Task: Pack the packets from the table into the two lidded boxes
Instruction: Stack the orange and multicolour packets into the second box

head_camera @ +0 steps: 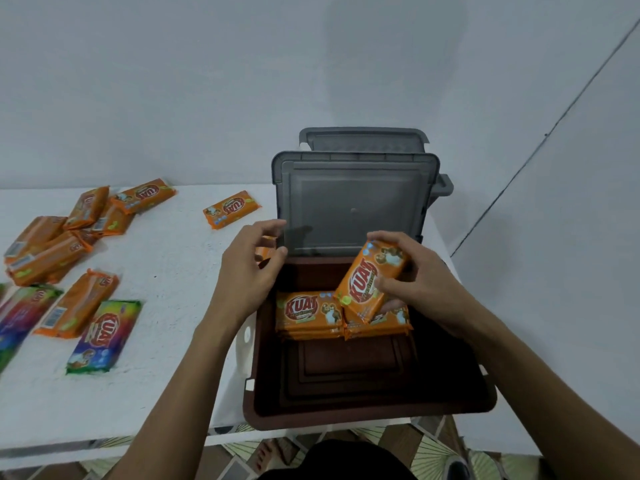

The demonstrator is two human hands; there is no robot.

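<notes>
A brown box [367, 407] stands open in front of me, its grey lid [353, 206] propped upright behind it. Two stacks of orange packets [308, 313] lie side by side inside it. My right hand [415, 289] holds a tilted orange packet [367, 282] above the right stack. My left hand [249, 268] hovers at the box's left rim, fingers curled near another orange packet [266, 252] that is mostly hidden; I cannot tell if it grips it. A second grey lid [363, 138] rises behind the first; its box is hidden.
Loose orange packets [231, 208] lie on the white table [166, 271], with a pile [52, 244] at the far left. Rainbow-coloured packets [104, 337] lie near the left front. A wall stands close behind. The table's front edge and patterned floor show below.
</notes>
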